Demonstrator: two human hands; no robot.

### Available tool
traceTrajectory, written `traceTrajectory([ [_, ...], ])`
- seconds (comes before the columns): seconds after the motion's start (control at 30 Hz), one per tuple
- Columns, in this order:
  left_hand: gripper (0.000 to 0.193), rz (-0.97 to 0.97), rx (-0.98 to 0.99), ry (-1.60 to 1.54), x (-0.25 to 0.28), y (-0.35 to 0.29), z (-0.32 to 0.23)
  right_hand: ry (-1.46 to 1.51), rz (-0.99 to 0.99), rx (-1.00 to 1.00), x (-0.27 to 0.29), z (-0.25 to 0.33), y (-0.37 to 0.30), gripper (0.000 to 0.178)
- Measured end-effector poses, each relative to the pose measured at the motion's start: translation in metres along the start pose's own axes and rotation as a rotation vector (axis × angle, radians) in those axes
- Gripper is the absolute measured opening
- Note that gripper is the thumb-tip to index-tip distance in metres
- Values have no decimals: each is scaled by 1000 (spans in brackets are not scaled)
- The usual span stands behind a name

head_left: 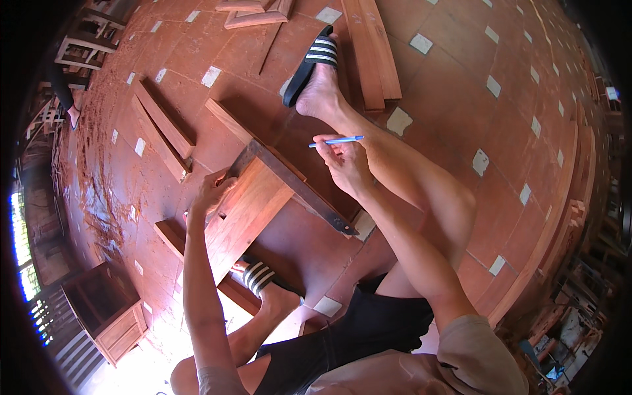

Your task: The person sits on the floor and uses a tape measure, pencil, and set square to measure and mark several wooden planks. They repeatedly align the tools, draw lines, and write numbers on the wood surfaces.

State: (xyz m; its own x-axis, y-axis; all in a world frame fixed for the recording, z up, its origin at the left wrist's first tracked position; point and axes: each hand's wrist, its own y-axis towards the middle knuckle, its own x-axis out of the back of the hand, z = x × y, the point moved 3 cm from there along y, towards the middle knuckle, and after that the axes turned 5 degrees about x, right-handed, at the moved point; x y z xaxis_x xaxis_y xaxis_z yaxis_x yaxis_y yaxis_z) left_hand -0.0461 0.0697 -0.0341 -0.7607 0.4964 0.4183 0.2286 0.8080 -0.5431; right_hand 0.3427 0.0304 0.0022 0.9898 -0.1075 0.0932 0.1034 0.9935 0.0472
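A reddish-brown wooden board (253,204) with a small dark slot lies on a slant in front of me. Across its far end rests a dark L-shaped carpenter's square (299,184), its long arm reaching past the board to the right. My left hand (212,192) is closed at the board's left edge, gripping the square's short arm there; some of its fingertips are hidden. Held above the floor to the right of the board, my right hand (345,164) pinches a blue pen (339,141). The pen is apart from both board and square.
Two narrow wood strips (161,131) lie at left, and longer planks (372,56) beyond my right foot. A mitred frame piece (257,16) is at the far edge. A small wooden cabinet (105,313) stands lower left. Another person's foot (74,117) shows far left.
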Motion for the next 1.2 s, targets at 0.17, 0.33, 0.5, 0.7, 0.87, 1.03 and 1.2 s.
traceTrajectory([
  [0.17,58,-15,3,40,-1,-1,-1,85,-6,-46,-4,-2,8,39],
  [0.33,59,-42,1,68,-1,-3,-5,122,-14,-73,0,2,10,43],
  [0.5,59,-79,3,158,-2,-4,-9,-184,-104,62,11,11,11,57],
  [0.7,57,5,13,7,-4,-6,-11,-252,-103,282,1,12,24,36],
  [0.87,59,-2,31,44,-3,-7,-15,120,192,-154,-34,-2,44,32],
  [1.03,61,-41,83,222,0,-9,-20,-71,182,51,-65,-13,64,23],
  [1.2,65,-18,31,101,-3,-9,-17,-98,232,-51,-81,-19,65,19],
])
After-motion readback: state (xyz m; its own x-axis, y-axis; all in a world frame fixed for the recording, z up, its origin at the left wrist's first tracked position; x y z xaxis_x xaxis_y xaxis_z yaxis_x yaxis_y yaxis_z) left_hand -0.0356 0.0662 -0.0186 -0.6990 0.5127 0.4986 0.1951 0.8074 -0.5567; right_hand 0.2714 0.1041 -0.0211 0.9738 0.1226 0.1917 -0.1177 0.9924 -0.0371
